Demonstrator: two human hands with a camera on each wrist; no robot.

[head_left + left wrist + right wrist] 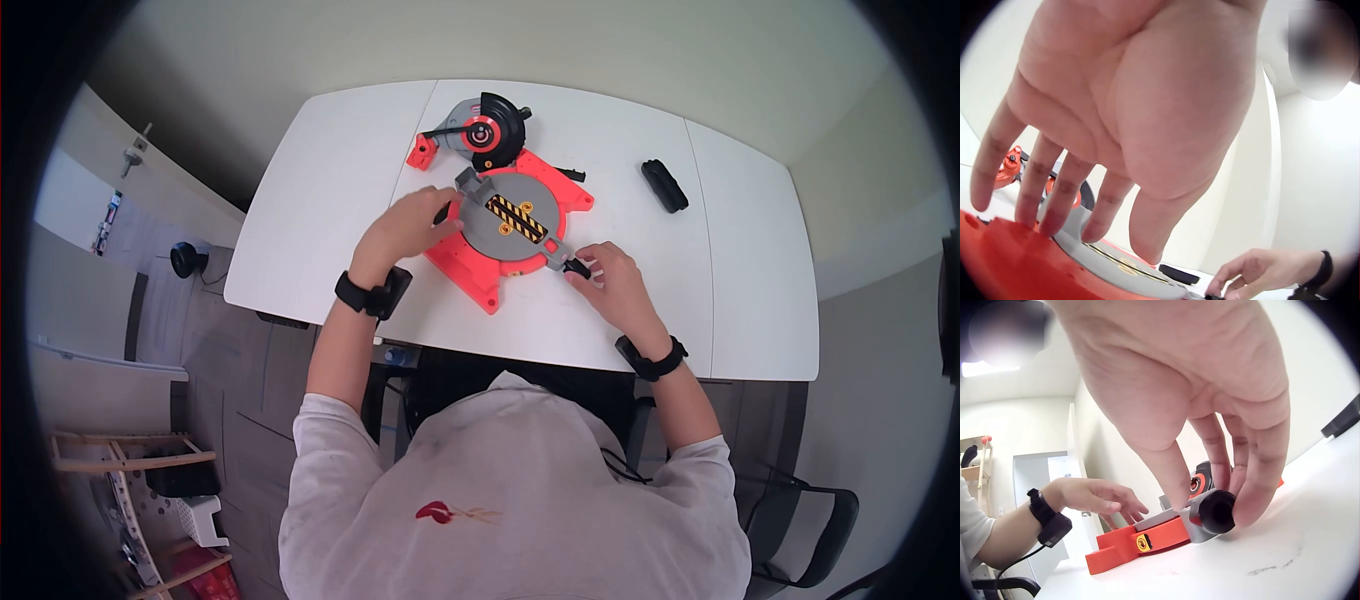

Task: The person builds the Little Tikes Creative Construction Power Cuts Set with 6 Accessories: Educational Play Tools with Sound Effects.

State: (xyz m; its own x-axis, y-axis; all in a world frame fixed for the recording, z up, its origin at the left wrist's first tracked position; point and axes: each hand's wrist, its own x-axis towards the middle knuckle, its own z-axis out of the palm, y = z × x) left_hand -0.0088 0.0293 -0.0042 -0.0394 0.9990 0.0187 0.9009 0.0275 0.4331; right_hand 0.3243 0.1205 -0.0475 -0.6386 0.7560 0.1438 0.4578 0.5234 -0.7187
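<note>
A toy miter saw base (pixel 465 272), red-orange with a grey round turntable (pixel 485 230) and a yellow-and-black striped slot strip (pixel 515 218), lies on the white table. My right hand (pixel 615 285) pinches the black knob (pixel 1217 512) at the end of the turntable's grey arm, thumb on one side and fingers on the other. At the base's left edge is my left hand (pixel 405 233), its fingers extended and overlapping the edge in the left wrist view. Behind the base rests the toy saw head (pixel 490 130), with a black blade guard and grey motor body.
A black oblong case (pixel 664 186) lies on the table (pixel 760 290) to the right. A black bar-shaped piece (pixel 571 174) sits by the base's far corner. A black chair (pixel 825 530) stands at the lower right, and a wooden rack (pixel 130 460) on the left.
</note>
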